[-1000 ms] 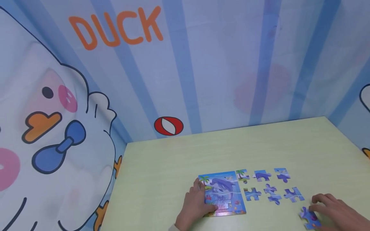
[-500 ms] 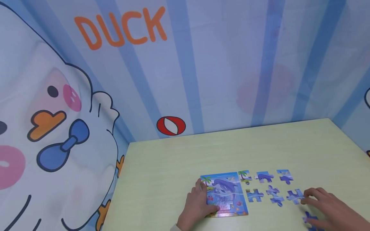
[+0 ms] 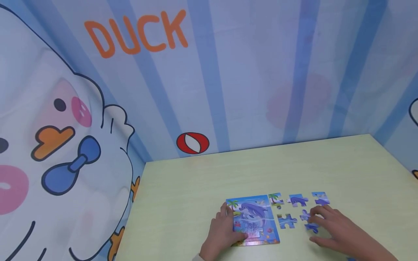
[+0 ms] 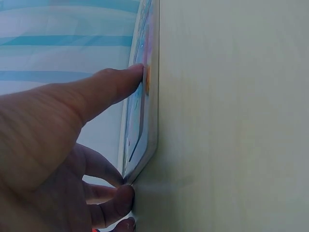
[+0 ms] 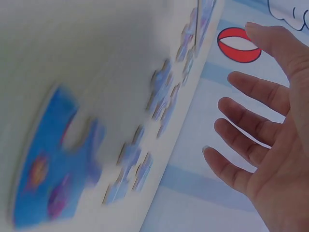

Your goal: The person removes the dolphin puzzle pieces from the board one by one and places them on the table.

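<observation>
A dolphin puzzle board (image 3: 253, 210) lies on the table. My left hand (image 3: 221, 231) holds it at its left side, with the thumb (image 4: 118, 87) on the picture face and the fingertips at the edge. My right hand (image 3: 343, 230) hovers, fingers spread and nothing held, over the loose puzzle pieces to the right of the board. Near its fingertips lies a purple-blue piece (image 3: 312, 227). In the right wrist view a blue piece with sea creatures (image 5: 53, 179) is close to the camera; in the head view only a sliver shows at the bottom edge. The right hand hides another piece.
A palm-tree piece (image 3: 275, 199), a dolphin piece (image 3: 297, 200) and a notched piece (image 3: 287, 221) lie beside the board on the pale yellow table (image 3: 183, 188). A striped curtain (image 3: 248, 72) stands behind the table's back edge.
My right hand has moved left from the sea-creature piece at the lower right to above the middle pieces, carrying nothing. My left hand stays on the board. The head view has shifted slightly.
</observation>
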Action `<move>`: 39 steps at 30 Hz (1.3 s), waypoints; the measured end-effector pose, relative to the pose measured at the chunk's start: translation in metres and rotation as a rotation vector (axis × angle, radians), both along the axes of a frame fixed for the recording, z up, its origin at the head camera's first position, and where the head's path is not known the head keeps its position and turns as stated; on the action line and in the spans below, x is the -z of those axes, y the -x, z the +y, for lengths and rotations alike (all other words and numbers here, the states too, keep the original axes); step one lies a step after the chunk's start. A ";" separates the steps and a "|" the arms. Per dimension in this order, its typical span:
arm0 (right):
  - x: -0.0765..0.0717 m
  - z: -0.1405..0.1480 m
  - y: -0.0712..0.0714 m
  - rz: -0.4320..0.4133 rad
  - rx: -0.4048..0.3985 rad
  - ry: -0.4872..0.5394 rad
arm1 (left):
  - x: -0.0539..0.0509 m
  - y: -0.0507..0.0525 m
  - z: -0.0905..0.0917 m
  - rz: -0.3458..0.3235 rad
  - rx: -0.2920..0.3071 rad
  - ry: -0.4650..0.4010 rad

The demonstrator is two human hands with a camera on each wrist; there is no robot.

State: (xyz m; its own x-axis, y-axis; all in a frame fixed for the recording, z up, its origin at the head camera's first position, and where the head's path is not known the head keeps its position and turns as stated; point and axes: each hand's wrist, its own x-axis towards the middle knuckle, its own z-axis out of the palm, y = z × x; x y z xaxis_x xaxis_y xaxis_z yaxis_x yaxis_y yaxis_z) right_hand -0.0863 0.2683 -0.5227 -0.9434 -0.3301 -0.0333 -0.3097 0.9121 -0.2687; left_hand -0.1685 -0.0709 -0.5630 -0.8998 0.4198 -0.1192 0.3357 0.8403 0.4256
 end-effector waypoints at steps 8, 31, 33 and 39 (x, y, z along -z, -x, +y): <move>0.001 -0.041 0.015 0.139 -0.114 0.078 | -0.002 0.000 -0.001 -0.012 0.004 -0.003; 0.033 -0.131 0.057 0.261 -0.323 -0.105 | -0.002 0.000 -0.001 -0.015 0.020 0.007; 0.031 -0.134 0.058 0.246 -0.310 -0.107 | -0.002 0.000 -0.001 -0.009 0.022 0.011; 0.028 -0.135 0.057 0.200 -0.280 -0.079 | -0.001 0.002 -0.007 -0.024 0.054 -0.015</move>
State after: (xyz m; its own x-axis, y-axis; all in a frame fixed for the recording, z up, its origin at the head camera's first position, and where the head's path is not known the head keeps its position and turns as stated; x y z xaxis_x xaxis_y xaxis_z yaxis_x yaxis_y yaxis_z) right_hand -0.1438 0.1330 -0.5507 -0.8072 -0.5804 0.1075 -0.5898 0.8001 -0.1094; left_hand -0.1706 -0.0782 -0.5616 -0.8729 0.4692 -0.1340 0.3696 0.8151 0.4461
